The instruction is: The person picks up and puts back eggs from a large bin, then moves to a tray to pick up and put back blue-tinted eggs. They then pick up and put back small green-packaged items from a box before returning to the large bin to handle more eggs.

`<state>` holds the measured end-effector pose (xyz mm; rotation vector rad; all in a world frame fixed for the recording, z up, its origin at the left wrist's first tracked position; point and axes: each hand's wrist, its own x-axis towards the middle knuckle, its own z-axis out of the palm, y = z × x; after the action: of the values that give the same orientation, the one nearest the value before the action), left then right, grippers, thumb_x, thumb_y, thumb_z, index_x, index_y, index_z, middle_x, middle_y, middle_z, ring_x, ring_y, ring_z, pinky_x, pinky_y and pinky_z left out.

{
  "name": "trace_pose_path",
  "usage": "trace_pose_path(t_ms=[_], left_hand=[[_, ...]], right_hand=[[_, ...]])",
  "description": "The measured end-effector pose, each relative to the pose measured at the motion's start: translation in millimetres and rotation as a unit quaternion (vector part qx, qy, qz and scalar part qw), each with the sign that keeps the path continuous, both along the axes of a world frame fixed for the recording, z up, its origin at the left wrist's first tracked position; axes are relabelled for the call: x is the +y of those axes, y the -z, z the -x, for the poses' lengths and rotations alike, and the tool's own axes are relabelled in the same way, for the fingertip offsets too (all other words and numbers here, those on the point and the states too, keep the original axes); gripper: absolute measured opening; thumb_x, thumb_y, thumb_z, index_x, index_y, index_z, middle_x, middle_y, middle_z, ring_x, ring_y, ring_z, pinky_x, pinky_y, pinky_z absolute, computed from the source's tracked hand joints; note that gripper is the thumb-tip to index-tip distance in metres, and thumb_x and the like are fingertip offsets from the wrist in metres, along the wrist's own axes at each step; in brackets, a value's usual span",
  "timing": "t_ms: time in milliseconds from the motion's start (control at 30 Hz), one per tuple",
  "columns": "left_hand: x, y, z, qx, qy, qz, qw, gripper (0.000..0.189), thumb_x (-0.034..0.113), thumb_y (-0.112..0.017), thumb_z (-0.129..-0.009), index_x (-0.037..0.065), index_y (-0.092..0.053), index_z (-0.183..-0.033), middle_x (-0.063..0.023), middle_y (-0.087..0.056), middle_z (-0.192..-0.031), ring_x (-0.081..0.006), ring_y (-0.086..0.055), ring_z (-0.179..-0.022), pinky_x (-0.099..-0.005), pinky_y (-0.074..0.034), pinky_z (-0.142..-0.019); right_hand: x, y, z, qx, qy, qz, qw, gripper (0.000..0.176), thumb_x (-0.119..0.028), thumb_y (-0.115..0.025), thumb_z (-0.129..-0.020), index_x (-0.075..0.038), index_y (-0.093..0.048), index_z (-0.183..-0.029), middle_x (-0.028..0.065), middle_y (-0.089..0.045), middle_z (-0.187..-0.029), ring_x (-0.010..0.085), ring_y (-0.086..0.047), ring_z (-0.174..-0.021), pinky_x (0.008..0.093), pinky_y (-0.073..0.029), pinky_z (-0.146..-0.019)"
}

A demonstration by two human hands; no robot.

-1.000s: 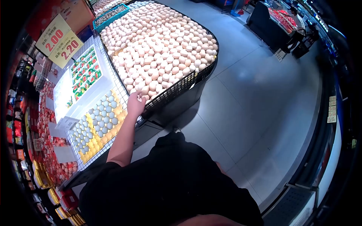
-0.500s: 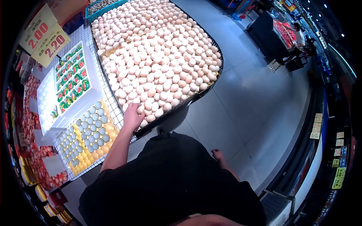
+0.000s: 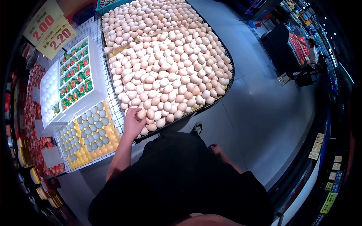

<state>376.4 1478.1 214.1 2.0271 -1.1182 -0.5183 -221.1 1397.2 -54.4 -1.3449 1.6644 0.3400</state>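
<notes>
Left hand (image 3: 132, 121) lies on loose eggs (image 3: 166, 75) at centre-left of frame, grip unclear; lifting one calls for gentle fingers

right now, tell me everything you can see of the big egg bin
The egg bin is a black wire basket with a rounded corner, standing on the floor beside a white wire shelf. It is heaped to the rim with loose pale beige eggs. The left hand rests on eggs at its near left corner.
</notes>
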Motion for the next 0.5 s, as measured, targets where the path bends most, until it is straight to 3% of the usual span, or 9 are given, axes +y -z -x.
trace_pose_path(t_ms=[267,500], left_hand=[[-122,-35,66,-0.016,-0.002,0.044,0.999,0.044,0.011,-0.084,-0.088,0.004,-0.073,-0.13,-0.015,-0.068,-0.128,-0.0318,-0.071,-0.114,-0.0409,-0.061,-0.098],[-278,-50,116,-0.084,0.032,-0.035,0.995,0.043,0.021,-0.081,-0.091,0.006,-0.075,-0.131,-0.014,-0.069,-0.131,-0.0361,-0.069,-0.123,-0.0457,-0.057,-0.107]], right_hand=[[-142,16,29,-0.009,-0.092,0.019,0.996,0.053,-0.042,-0.078,-0.097,-0.002,-0.079,-0.133,0.0232,-0.079,-0.135,0.039,-0.073,-0.13,0.0458,-0.055,-0.116],[-239,67,80,-0.091,-0.023,-0.009,0.996,0.054,-0.039,-0.079,-0.098,0.004,-0.077,-0.132,0.0254,-0.08,-0.129,0.0363,-0.075,-0.124,0.0449,-0.057,-0.111]])
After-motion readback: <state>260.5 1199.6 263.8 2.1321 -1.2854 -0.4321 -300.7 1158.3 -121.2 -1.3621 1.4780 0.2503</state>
